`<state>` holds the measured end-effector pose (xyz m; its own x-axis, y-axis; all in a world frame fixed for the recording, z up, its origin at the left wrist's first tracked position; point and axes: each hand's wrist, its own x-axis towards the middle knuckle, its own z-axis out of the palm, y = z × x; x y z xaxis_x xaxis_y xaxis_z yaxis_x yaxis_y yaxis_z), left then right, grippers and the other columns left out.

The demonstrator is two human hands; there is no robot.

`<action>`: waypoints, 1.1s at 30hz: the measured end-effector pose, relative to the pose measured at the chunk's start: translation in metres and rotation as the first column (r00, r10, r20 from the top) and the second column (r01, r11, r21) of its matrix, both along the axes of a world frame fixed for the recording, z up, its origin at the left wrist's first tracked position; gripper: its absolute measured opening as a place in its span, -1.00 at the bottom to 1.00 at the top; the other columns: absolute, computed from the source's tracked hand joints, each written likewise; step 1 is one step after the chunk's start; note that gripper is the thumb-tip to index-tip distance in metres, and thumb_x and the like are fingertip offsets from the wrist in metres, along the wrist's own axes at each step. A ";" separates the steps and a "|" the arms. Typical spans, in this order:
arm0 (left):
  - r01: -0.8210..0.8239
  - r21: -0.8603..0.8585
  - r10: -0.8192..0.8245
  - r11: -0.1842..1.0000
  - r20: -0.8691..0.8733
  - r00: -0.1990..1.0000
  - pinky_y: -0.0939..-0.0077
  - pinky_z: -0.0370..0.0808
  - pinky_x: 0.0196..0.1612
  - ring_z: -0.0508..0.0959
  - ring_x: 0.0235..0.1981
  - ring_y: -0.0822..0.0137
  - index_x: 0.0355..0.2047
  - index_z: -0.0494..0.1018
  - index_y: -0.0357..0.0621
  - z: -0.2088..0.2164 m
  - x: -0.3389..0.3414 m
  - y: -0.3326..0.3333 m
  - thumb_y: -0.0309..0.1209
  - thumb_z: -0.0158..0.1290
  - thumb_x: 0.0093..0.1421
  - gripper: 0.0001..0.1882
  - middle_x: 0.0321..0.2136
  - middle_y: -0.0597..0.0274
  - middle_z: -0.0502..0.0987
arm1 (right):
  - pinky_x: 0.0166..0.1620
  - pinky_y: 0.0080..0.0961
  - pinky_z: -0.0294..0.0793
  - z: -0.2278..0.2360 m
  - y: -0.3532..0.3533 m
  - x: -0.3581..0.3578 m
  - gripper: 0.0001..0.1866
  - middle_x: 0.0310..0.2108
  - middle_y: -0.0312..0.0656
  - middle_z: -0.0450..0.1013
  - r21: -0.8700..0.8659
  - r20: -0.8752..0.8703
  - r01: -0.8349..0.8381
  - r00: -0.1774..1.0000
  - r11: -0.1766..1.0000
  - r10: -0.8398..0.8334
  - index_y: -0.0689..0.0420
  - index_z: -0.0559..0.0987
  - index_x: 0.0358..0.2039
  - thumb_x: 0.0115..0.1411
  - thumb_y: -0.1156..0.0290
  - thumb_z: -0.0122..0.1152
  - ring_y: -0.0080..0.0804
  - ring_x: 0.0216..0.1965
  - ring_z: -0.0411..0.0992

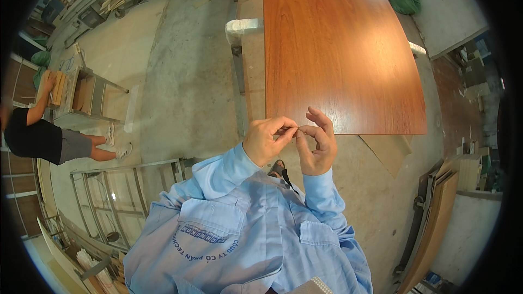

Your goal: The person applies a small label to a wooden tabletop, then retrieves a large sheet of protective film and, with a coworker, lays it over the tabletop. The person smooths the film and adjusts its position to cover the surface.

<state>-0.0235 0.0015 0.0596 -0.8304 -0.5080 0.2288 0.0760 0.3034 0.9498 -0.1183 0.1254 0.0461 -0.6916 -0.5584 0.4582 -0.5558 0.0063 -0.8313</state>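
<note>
My left hand [267,139] and my right hand [317,144] meet in front of my chest, fingertips almost touching. Thumb and forefinger of each hand are pinched together. Whatever sits between the fingertips is too small to make out. Both hands are at the near edge of a glossy reddish-brown wooden panel [338,49], close to its near left corner. Blue sleeves cover my forearms.
The panel lies on a metal stand with a wrapped support arm [245,26]. At the left, a person [38,136] in dark clothes works at a small bench [87,98]. A metal frame rack [120,190] stands at lower left, leaning boards [436,218] at lower right.
</note>
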 end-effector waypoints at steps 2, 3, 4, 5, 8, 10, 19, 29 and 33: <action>0.010 0.032 -0.011 0.999 0.018 1.000 0.57 0.57 -0.30 0.63 -0.38 0.41 -0.31 0.54 -0.30 0.000 0.000 0.000 -0.56 0.13 0.17 -0.92 -0.42 0.16 0.63 | -0.02 -0.32 0.50 0.000 -0.001 0.002 -0.90 0.04 0.04 0.39 -0.011 0.012 0.010 1.000 1.000 -0.010 0.24 0.56 -0.41 0.01 0.62 0.27 -0.10 -0.01 0.46; 0.020 0.064 -0.022 0.998 0.031 0.999 0.57 0.57 -0.29 0.62 -0.39 0.43 -0.31 0.53 -0.31 0.000 0.000 0.000 -0.55 0.13 0.18 -0.92 -0.42 0.17 0.63 | -0.01 -0.31 0.50 0.001 -0.001 0.003 -0.90 0.05 0.03 0.38 -0.021 0.068 -0.007 0.998 1.000 0.008 0.24 0.55 -0.41 0.01 0.62 0.26 -0.10 0.01 0.45; 0.025 0.104 -0.029 0.994 0.033 0.999 0.57 0.57 -0.29 0.62 -0.39 0.45 -0.31 0.53 -0.32 -0.001 -0.001 -0.001 -0.55 0.12 0.19 -0.92 -0.43 0.19 0.62 | -0.01 -0.31 0.50 0.000 -0.001 0.004 -0.90 0.06 0.03 0.37 -0.031 0.124 -0.022 0.992 0.999 0.026 0.24 0.55 -0.40 0.02 0.62 0.25 -0.10 0.02 0.44; 0.047 0.168 -0.054 0.985 0.039 0.998 0.58 0.56 -0.28 0.61 -0.38 0.45 -0.30 0.52 -0.33 -0.002 -0.001 -0.001 -0.54 0.11 0.20 -0.91 -0.42 0.19 0.61 | -0.01 -0.30 0.50 0.000 -0.001 0.005 -0.90 0.08 0.03 0.35 -0.043 0.179 -0.037 0.983 0.998 0.044 0.24 0.55 -0.40 0.02 0.62 0.25 -0.10 0.03 0.43; 0.103 0.380 -0.116 0.919 0.012 0.993 0.58 0.56 -0.26 0.59 -0.36 0.46 -0.26 0.49 -0.35 -0.007 -0.001 -0.004 -0.50 0.08 0.25 -0.87 -0.38 0.21 0.59 | 0.01 -0.28 0.49 -0.001 0.001 0.004 -0.91 0.13 0.02 0.29 -0.105 0.337 -0.091 0.934 0.990 0.121 0.23 0.54 -0.39 0.05 0.63 0.21 -0.10 0.09 0.37; 0.153 0.533 -0.168 0.832 -0.021 0.986 0.57 0.55 -0.25 0.59 -0.34 0.45 -0.23 0.47 -0.36 -0.011 -0.002 -0.005 -0.47 0.06 0.27 -0.84 -0.35 0.21 0.57 | 0.04 -0.24 0.47 -0.003 0.002 0.003 -0.92 0.15 0.02 0.26 -0.151 0.412 -0.106 0.897 0.983 0.160 0.24 0.53 -0.38 0.06 0.64 0.18 -0.11 0.12 0.34; 0.077 0.559 -0.038 0.826 -0.081 0.996 0.58 0.51 -0.26 0.54 -0.36 0.48 -0.19 0.39 -0.27 -0.036 -0.001 -0.037 -0.44 -0.04 0.34 -0.86 -0.38 0.25 0.53 | 0.06 -0.22 0.41 -0.009 0.028 -0.008 -0.94 0.16 0.04 0.27 -0.181 0.461 -0.113 0.868 0.977 0.186 0.22 0.52 -0.41 0.04 0.58 0.16 -0.08 0.14 0.33; -0.399 -0.526 0.132 0.751 -0.473 0.871 0.49 0.39 -0.34 0.47 -0.37 0.28 -0.28 0.37 -0.17 -0.012 0.036 -0.092 -0.52 -0.07 0.30 -0.97 -0.33 0.17 0.47 | -0.18 -0.42 0.54 -0.076 0.078 0.017 -0.74 -0.10 0.03 0.52 0.674 0.248 -0.306 0.951 0.672 0.184 0.22 0.56 -0.19 0.07 0.49 0.25 -0.27 -0.23 0.56; -0.365 -0.653 -0.061 0.664 -0.533 0.844 0.40 0.41 -0.39 0.46 -0.41 0.15 -0.29 0.37 -0.14 0.005 0.043 -0.075 -0.58 -0.07 0.26 -0.93 -0.34 0.10 0.46 | -0.30 -0.53 0.53 -0.044 0.053 0.008 -0.77 -0.28 -0.06 0.57 0.290 0.559 -0.308 0.823 0.906 0.102 0.29 0.54 -0.15 0.19 0.48 0.19 -0.40 -0.37 0.54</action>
<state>0.0195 -0.0737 0.0650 -0.4257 -0.1162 0.8974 0.3272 0.9048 0.2724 -0.1102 0.1784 0.0016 -0.6155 -0.7644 -0.1922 -0.0629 0.2907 -0.9547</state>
